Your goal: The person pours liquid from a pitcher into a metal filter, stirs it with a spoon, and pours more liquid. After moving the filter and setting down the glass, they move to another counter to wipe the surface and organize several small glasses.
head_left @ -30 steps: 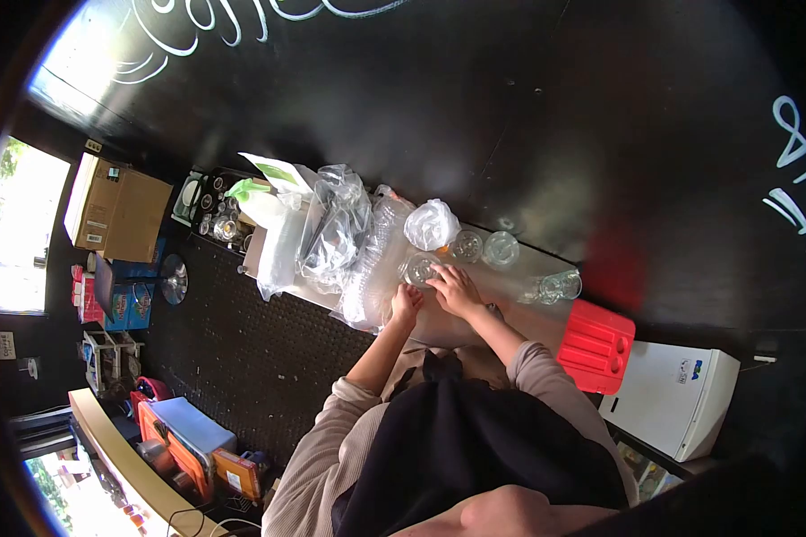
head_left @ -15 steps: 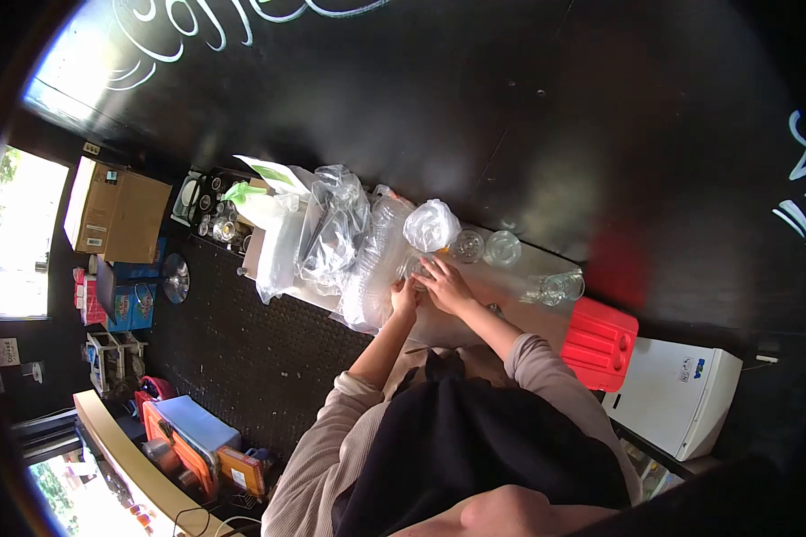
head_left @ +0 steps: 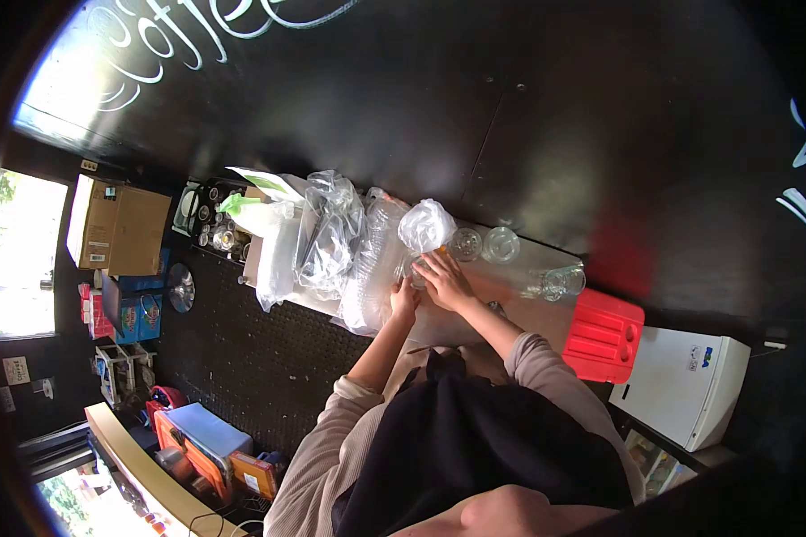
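In front of my body, my two hands meet at a clear, see-through cup (head_left: 409,267), which is partly covered by fingers. My left hand (head_left: 404,299) is closed around its near left side. My right hand (head_left: 445,279) curves over it from the right, with the fingers somewhat apart. Just beyond the hands sits a white, crumpled plastic bag (head_left: 426,225). To its right stand two clear glasses, one nearer the bag (head_left: 466,244) and another (head_left: 501,244) further along. Left of my hands lie stacked clear plastic cups in a sleeve (head_left: 372,268).
More clear plastic packaging (head_left: 331,242) fills the table's left part. Clear glassware (head_left: 560,281) lies at the right end, beside a red plastic case (head_left: 603,336) and a small white fridge (head_left: 676,385). A black wall (head_left: 600,134) rises behind. Cardboard boxes (head_left: 134,224) stand far left.
The camera view has turned slightly, so the surroundings have shifted. My hands stay at the clear cup, with only slight movement of the fingers.
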{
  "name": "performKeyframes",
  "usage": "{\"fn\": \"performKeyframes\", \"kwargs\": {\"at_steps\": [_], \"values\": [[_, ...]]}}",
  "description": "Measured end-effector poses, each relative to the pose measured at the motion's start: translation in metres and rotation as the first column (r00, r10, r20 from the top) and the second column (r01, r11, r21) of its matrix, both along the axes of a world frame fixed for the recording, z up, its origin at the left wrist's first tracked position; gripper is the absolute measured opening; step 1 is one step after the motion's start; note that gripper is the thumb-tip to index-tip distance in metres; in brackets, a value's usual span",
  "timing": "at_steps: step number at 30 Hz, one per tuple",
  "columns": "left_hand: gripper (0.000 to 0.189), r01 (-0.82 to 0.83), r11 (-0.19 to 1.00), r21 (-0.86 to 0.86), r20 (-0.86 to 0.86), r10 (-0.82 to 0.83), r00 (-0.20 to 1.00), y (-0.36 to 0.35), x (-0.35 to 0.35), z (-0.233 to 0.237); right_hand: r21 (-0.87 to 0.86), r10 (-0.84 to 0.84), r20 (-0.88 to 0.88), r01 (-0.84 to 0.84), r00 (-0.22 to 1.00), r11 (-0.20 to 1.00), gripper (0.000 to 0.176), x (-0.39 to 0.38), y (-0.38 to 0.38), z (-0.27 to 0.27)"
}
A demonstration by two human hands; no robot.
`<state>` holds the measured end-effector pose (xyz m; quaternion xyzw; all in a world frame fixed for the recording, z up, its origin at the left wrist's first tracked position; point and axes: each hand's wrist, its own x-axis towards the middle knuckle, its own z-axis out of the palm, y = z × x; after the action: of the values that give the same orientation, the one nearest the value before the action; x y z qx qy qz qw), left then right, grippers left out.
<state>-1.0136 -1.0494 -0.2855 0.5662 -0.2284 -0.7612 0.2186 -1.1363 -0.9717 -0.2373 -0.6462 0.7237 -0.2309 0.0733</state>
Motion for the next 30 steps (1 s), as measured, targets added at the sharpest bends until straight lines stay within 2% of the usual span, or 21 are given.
{"fn": "performKeyframes", "kwargs": {"at_steps": [2,8,9,11,12,14,15,16,17,18,19,21,22,23,25,27,30], "values": [[0.022,0.023,1.0,0.001,-0.115,-0.023,0.993,0.001,0.004,-0.001,-0.036,-0.015,0.038,0.017,0.999,0.999,0.047,-0.002,0.003,0.003],[0.02,0.031,0.999,0.017,-0.172,-0.028,0.985,0.004,0.006,-0.013,-0.127,-0.005,0.097,0.018,0.995,0.992,0.046,-0.004,0.012,0.012],[0.02,0.033,0.999,0.016,-0.17,-0.03,0.985,0.005,0.006,-0.001,-0.128,-0.007,0.098,0.02,0.995,0.992,0.046,-0.004,0.013,0.012],[0.019,0.027,0.999,0.025,0.012,-0.027,1.0,0.01,0.005,0.016,-0.15,-0.016,0.091,0.029,0.996,0.988,0.046,-0.003,0.016,0.014],[0.019,0.029,0.999,0.024,0.013,-0.03,0.999,0.013,0.005,0.013,-0.151,-0.019,0.091,0.032,0.996,0.988,0.046,-0.003,0.018,0.015],[0.021,-0.075,0.981,-0.177,0.185,0.108,0.977,0.021,0.009,0.012,-0.173,0.01,0.128,0.012,0.992,0.985,0.046,-0.003,0.023,0.018],[0.021,-0.071,0.981,-0.179,0.185,0.105,0.977,0.023,0.014,0.011,-0.175,0.006,0.128,0.016,0.992,0.985,0.046,-0.003,0.027,0.02],[0.023,0.115,0.828,-0.548,0.316,0.077,0.946,0.024,0.02,0.01,-0.175,-0.003,0.13,0.026,0.992,0.984,0.045,-0.002,0.032,0.022],[0.025,0.323,0.524,-0.789,0.438,0.109,0.892,0.023,0.024,0.01,-0.175,-0.012,0.132,0.035,0.991,0.984,0.044,-0.002,0.036,0.024],[0.032,0.56,0.409,-0.721,0.626,0.037,0.779,0.02,0.025,0.039,-0.174,-0.013,0.132,0.036,0.991,0.984,0.044,-0.002,0.041,0.023],[0.032,0.559,0.41,-0.721,0.626,0.036,0.779,0.016,0.023,0.044,-0.189,-0.03,0.146,0.058,0.989,0.98,0.042,-0.003,0.046,0.021],[0.041,0.764,0.234,-0.601,0.786,0.0,0.619,0.009,0.017,0.046,-0.203,-0.044,0.157,0.076,0.987,0.976,0.04,-0.003,0.055,0.015],[0.049,0.816,0.195,-0.544,0.831,-0.01,0.556,0.005,0.015,0.048,-0.201,-0.059,0.16,0.091,0.985,0.975,0.039,-0.004,0.059,0.013],[0.049,0.814,0.194,-0.547,0.829,-0.009,0.559,0.003,0.013,0.05,-0.198,-0.075,0.163,0.107,0.984,0.974,0.038,-0.005,0.062,0.013],[0.054,0.837,0.233,-0.495,0.857,-0.031,0.515,0.0,0.009,0.056,-0.198,-0.094,0.158,0.125,0.983,0.972,0.037,-0.007,0.069,0.012],[0.057,0.825,0.247,-0.508,0.842,-0.057,0.536,0.0,0.009,0.061,-0.199,-0.119,0.156,0.149,0.981,0.969,0.037,-0.008,0.074,0.014],[0.058,0.801,0.191,-0.567,0.821,0.048,0.569,0.001,0.014,0.07,-0.22,-0.151,0.163,0.185,0.975,0.958,0.036,-0.01,0.079,0.015]]}}
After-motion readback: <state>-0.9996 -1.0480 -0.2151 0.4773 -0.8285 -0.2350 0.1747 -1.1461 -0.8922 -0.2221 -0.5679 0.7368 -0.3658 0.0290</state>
